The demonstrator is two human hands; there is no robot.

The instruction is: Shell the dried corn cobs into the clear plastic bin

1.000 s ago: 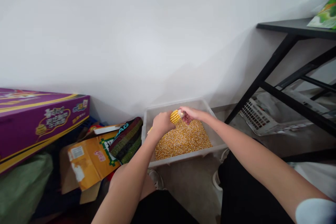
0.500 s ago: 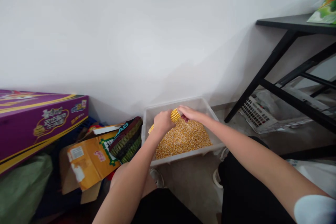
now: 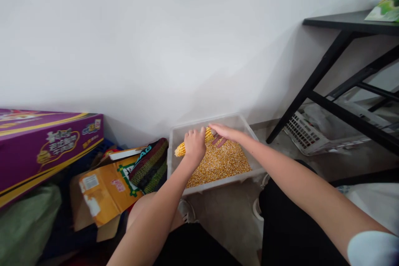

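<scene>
A yellow ear of corn (image 3: 180,149) is held slantwise above a translucent plastic bin (image 3: 215,186). My left hand (image 3: 195,145) is closed around its middle, and the pale left end sticks out past the fist. At the ear's right end, my right hand (image 3: 225,133) holds it loosely from above and below, the lower fingers partly stretched out and slightly apart. Loose corn kernels (image 3: 222,164) lie heaped in the bin under both hands. The part of the ear inside my left fist is hidden.
Left of the bin lie a dark mesh bag (image 3: 152,166), an opened orange carton (image 3: 109,191) and a purple box (image 3: 52,145). A black table (image 3: 343,20) stands at right, with a white basket (image 3: 305,133) below. The white wall (image 3: 187,41) rises behind.
My left hand has shifted along the ear, so more of its left end shows. The fingers of my right hand have loosened and spread at the other end.
</scene>
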